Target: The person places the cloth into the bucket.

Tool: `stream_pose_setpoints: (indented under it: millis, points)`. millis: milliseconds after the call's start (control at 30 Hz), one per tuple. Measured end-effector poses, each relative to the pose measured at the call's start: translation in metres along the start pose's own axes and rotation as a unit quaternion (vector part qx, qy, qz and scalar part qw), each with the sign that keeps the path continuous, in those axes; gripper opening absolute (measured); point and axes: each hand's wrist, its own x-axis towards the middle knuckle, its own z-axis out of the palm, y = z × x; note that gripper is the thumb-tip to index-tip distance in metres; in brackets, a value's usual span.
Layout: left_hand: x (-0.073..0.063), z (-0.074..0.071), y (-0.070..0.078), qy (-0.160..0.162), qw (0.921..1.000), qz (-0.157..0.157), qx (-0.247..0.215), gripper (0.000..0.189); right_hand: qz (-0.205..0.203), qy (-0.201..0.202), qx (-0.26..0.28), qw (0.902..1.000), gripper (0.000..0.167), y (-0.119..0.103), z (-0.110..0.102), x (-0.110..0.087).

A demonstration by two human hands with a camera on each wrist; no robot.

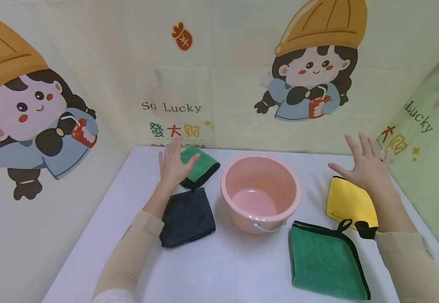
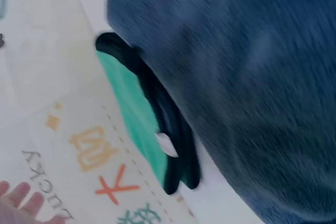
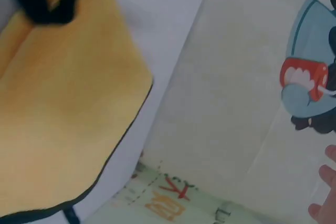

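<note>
Left hand (image 1: 174, 165) — fingers spread, perhaps above small green cloth (image 1: 205, 164) | right hand (image 1: 368, 166) — fingers spread, near yellow cloth (image 1: 348, 202)

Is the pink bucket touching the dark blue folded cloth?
Apart. The head view shows a strip of white tabletop between the pink bucket and the dark blue folded cloth.
</note>
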Motion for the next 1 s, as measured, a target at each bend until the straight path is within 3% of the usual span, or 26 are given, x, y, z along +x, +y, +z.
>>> stream_pose_setpoints:
  millis: [100, 200, 267, 467, 500, 600, 700, 1000]
  points:
    - [-0.006, -0.002, 0.009, 0.023, 0.9914, -0.015, -0.128, 0.077, -0.007, 0.018, 0.001, 0.9998, 0.094, 0.01, 0.0, -0.009]
    - [-0.012, -0.004, 0.018, 0.012, 0.9687, -0.044, -0.244, 0.071, -0.012, 0.023, -0.002, 0.9997, 0.095, 0.021, 0.005, -0.019]
    - [-0.016, -0.005, 0.023, -0.013, 0.9463, -0.071, -0.315, 0.068, -0.014, 0.023, -0.008, 0.9996, 0.096, 0.028, 0.01, -0.026]
    - [-0.028, -0.006, 0.04, -0.096, 0.8622, -0.152, -0.474, 0.059, -0.008, 0.013, -0.023, 0.9996, 0.098, 0.045, 0.03, -0.047]
    - [-0.03, -0.006, 0.043, -0.106, 0.8494, -0.162, -0.491, 0.057, -0.007, 0.011, -0.024, 0.9996, 0.098, 0.047, 0.034, -0.05]
    - [-0.035, -0.004, 0.048, -0.136, 0.8218, -0.187, -0.521, 0.055, -0.005, 0.004, -0.016, 0.9998, 0.098, 0.053, 0.045, -0.058]
    - [-0.039, 0.0, 0.053, -0.161, 0.799, -0.209, -0.54, 0.053, -0.007, -0.003, -0.012, 0.9999, 0.097, 0.058, 0.054, -0.066]
    - [-0.048, 0.006, 0.057, -0.23, 0.7478, -0.238, -0.576, 0.05, -0.009, -0.045, 0.002, 0.9989, 0.099, 0.061, 0.075, -0.085]
